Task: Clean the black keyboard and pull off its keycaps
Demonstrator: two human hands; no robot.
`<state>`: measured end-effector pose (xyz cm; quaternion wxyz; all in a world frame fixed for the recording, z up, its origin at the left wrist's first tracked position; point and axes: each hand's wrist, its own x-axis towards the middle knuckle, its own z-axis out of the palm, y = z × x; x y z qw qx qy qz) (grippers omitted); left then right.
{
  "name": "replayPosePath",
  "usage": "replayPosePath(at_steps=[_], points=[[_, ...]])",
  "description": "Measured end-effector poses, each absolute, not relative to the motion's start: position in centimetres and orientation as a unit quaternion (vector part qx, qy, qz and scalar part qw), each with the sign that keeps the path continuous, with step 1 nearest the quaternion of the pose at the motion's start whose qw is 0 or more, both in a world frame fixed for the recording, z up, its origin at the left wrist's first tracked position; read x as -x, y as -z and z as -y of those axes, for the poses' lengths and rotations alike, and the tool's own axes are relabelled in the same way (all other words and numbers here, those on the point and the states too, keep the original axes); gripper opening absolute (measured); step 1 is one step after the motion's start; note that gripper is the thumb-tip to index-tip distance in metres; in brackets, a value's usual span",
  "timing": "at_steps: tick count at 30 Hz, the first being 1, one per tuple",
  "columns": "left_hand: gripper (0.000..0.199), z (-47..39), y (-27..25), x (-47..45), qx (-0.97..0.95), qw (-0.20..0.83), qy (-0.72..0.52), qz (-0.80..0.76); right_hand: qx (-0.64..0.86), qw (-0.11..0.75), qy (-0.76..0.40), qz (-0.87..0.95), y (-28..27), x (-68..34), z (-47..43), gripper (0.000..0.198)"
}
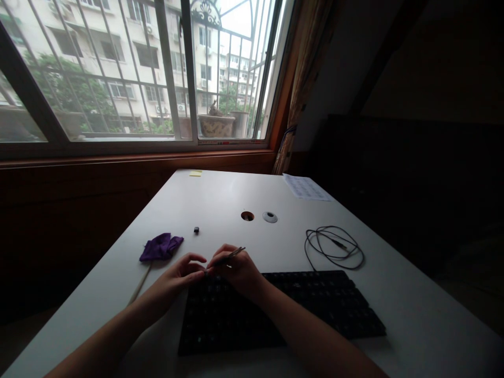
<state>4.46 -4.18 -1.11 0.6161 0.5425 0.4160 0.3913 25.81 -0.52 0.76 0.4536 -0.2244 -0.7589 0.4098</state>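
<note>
A black keyboard [315, 299] lies in front of me, both hands at its far left corner. My right hand [234, 268] is closed around a slim dark tool with two thin prongs, tweezers by its look [236, 251], the prongs pointing up and right. Beside it, my left hand [187, 270] has its fingers curled and its thumb near the right fingertips. Something tiny seems to be pinched there, too small to name. Beyond the hands sits a small dark block [196, 230], similar in size to a keycap. The right forearm covers part of the keys.
Left of my hands, a purple cloth [161, 247] lies by a pale stick [139, 283]. A coiled black cable [334, 248] rests behind the keyboard. Farther back are a table hole [247, 216], its round cover [270, 217], printed paper [306, 187] and yellow notes [196, 173].
</note>
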Motion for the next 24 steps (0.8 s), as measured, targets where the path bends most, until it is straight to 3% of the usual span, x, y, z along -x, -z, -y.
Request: replayPosePath(at_steps=[14, 21, 24], points=[[0.033, 4.18, 1.49, -4.44, -0.533, 0.619, -0.415, -0.4, 0.214, 0.432, -0.542, 0.688, 0.11, -25.62, 0.38, 0.022], [0.032, 4.19, 1.23, -4.31, -0.572, 0.598, -0.404, -0.39, 0.224, 0.482, -0.541, 0.652, -0.28, -25.69, 0.19, 0.022], [0.031, 4.07, 1.25, -4.15, -0.57, 0.585, -0.419, -0.397, 0.28, 0.518, -0.48, 0.65, -0.54, -26.04, -0.06, 0.022]])
